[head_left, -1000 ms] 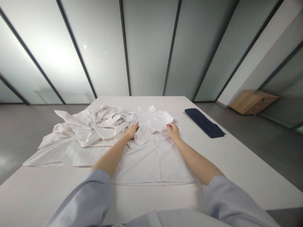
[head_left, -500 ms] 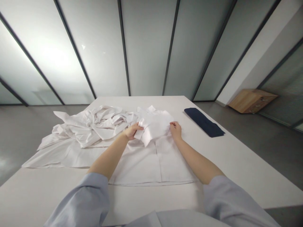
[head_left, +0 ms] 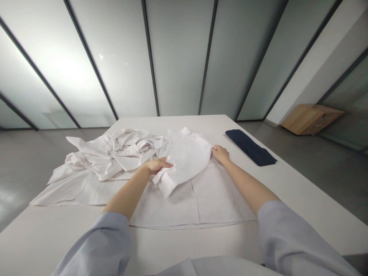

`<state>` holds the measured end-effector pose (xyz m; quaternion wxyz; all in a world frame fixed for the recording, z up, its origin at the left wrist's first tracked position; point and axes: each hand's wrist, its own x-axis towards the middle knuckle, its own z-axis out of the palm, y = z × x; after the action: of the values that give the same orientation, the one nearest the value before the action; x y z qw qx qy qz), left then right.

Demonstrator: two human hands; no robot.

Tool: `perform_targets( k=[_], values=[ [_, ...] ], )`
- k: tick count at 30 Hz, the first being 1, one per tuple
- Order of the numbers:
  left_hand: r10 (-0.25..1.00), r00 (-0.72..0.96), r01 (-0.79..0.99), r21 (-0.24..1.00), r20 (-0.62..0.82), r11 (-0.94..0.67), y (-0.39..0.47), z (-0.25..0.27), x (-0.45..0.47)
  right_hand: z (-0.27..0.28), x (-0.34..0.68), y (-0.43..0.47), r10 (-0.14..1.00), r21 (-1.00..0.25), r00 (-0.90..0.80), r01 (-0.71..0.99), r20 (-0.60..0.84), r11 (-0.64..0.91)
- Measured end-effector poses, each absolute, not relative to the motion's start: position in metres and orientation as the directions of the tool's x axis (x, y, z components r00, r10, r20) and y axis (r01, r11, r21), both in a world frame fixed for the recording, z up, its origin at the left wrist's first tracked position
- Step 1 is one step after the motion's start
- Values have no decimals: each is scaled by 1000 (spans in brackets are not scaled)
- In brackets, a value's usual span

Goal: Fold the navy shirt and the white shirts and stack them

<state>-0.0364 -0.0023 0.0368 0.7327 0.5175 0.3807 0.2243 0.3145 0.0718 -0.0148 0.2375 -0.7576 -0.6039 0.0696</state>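
Observation:
A white shirt [head_left: 172, 209] lies spread on the table in front of me, its straight hem towards me and a seam line running down its middle. Over its upper part a loose flap of the same white cloth [head_left: 186, 153] is pulled out between my hands. My left hand [head_left: 159, 165] pinches the left edge of this flap, thumb on top, and a corner hangs down beside it. At the flap's right edge, my right hand [head_left: 220, 153] grips the cloth between thumb and fingers. Its fingertips are partly hidden by the fabric.
A crumpled heap of white garments [head_left: 115, 153] covers the left of the white table [head_left: 293, 203]. Folded dark navy cloth [head_left: 250, 147] lies near the right edge. A wooden cabinet [head_left: 310, 119] stands on the floor beyond, and frosted glass panels [head_left: 178, 57] rise behind.
My hands have moved apart, the right one to the right and the left one slightly left and down. Between them the flap is now wider and flatter, and its lower corner hangs nearer to me.

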Motion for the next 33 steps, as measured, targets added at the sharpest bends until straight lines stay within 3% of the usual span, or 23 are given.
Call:
perform_targets(
  k=[4,11,15,18,21,24,26,29,31,33],
  values=[
    [840,481,-30,952,-252,303,-4,42,-31,-17,328,76,973,-454,158,889,170,-65],
    [878,462,-215,943,-129,252,-3,52,-22,-9,322,70,975,-189,55,982,217,-14],
    [872,474,-228,940,-121,255,-3,51,-31,-9,327,74,948,-286,144,956,283,-60],
    [804,552,-86,944,-222,320,-6,47,-43,-12,340,83,913,-445,245,892,327,-80],
    [633,667,182,909,-394,375,-10,47,-53,-12,351,89,870,-555,354,824,343,-116],
    [641,596,460,860,-484,221,-6,50,-56,-8,353,89,824,-586,392,805,408,-92],
    [758,486,640,768,-436,32,2,51,-54,-3,347,85,826,-547,318,837,465,-13],
    [920,356,838,491,-163,-238,16,46,-45,3,327,75,857,-421,117,898,502,125],
    [929,371,881,311,11,-356,25,36,-38,3,307,68,892,-330,-43,920,449,210],
    [896,441,869,226,43,-439,32,23,-31,1,286,62,924,-258,-194,923,331,286]
  ],
)
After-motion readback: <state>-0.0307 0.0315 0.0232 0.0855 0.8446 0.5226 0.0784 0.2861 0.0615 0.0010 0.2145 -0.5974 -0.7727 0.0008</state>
